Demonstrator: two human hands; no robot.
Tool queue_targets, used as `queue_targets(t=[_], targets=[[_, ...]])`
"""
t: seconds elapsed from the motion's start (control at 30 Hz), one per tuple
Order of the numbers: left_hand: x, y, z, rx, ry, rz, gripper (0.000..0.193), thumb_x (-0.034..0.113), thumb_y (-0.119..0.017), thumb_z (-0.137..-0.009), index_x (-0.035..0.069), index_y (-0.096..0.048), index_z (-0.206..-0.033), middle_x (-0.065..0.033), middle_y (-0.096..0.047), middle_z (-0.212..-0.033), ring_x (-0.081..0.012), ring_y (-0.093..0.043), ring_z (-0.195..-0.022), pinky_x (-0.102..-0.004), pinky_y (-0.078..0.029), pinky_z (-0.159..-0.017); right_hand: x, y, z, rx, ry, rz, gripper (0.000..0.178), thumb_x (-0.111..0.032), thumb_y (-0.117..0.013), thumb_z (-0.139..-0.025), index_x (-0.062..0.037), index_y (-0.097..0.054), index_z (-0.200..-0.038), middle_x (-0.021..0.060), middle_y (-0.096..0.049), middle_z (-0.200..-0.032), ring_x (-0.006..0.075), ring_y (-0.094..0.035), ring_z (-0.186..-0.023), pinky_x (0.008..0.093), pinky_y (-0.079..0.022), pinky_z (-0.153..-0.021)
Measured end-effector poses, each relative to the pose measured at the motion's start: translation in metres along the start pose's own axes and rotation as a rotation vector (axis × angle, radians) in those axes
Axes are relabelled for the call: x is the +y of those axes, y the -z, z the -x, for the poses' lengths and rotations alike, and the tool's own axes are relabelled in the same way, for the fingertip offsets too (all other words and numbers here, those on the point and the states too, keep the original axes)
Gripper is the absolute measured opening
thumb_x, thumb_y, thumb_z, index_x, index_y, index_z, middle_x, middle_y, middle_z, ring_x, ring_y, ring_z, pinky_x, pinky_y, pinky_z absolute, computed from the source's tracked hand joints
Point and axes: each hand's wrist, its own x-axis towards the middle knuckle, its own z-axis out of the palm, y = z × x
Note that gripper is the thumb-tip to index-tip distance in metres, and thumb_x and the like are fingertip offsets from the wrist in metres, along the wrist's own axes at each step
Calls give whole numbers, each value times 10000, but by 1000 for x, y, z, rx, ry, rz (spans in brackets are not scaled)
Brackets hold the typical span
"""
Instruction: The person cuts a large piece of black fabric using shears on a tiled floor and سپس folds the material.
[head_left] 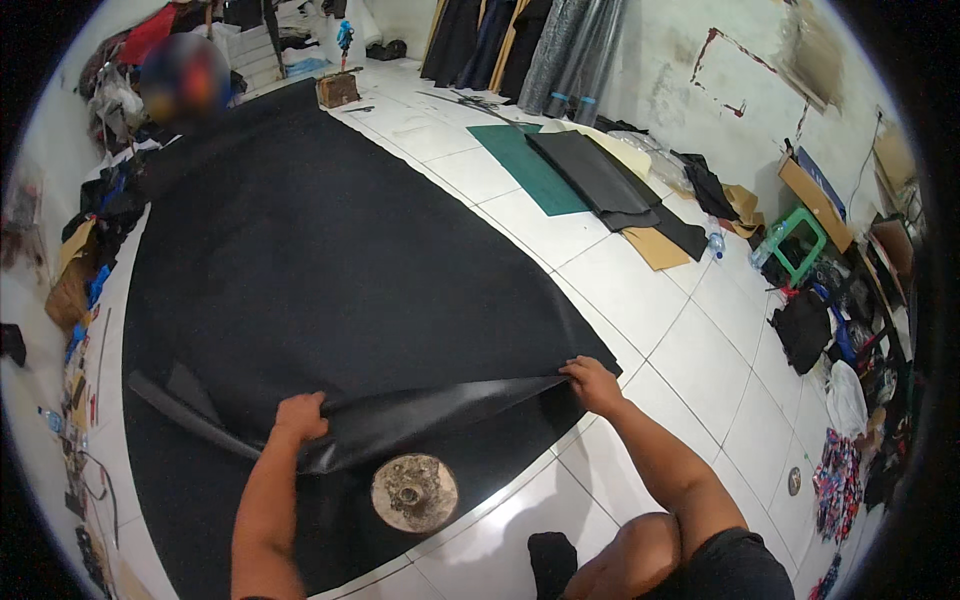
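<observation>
A large black fabric sheet (330,240) covers much of the tiled floor. Its near edge is turned up, showing a shiny underside (420,415). My left hand (302,416) is closed on this lifted edge left of centre. At the right end of the same edge, the fingers of my right hand (594,384) pinch the fabric near the sheet's corner. Between my arms, a round, stained disc (405,512) with a raised hub rests on the black material just below the fold.
Green sheet (525,165) and folded black material (590,175) lie on the floor, far right. Upright rolls (570,60) lean on the back wall. A green stool (797,245) stands among clutter at right. A brown block (338,90) sits at the sheet's far corner. Clutter lines the left wall.
</observation>
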Motion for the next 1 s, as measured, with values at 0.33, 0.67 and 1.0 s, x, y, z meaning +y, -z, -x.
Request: queue_targets(t=[0.33, 0.67, 1.0], targets=[[33, 0, 204, 12, 168, -52, 455, 255, -685, -745, 6, -565, -1107, -189, -684, -831, -366, -685, -779, -478, -544, -712, -51, -38, -18, -140, -149, 164, 301, -93, -579, -835, -84, -637, -1130, 150, -561, -1272, 385, -507, -1207, 496, -476, -974], [-2, -3, 197, -211, 284, 474, 1072, 904, -350, -742, 90, -459, -1432, -226, -513, -1390, -375, -442, -1336, -480, -308, -1122, -60, 13, -8, 315, -17, 112, 423, 100, -544, -674, -55, -576, -1066, 143, -537, -1285, 361, -500, -1199, 432, -458, -964], [-40, -50, 120, -26, 493, 309, 811, 764, -498, -805, 67, -671, -1181, -163, -688, -1053, -289, -618, -1134, -453, -428, -998, -43, 9, 14, 221, 44, 98, 413, 133, -513, -625, -29, -595, -996, 166, -550, -1231, 387, -539, -1140, 416, -466, -950]])
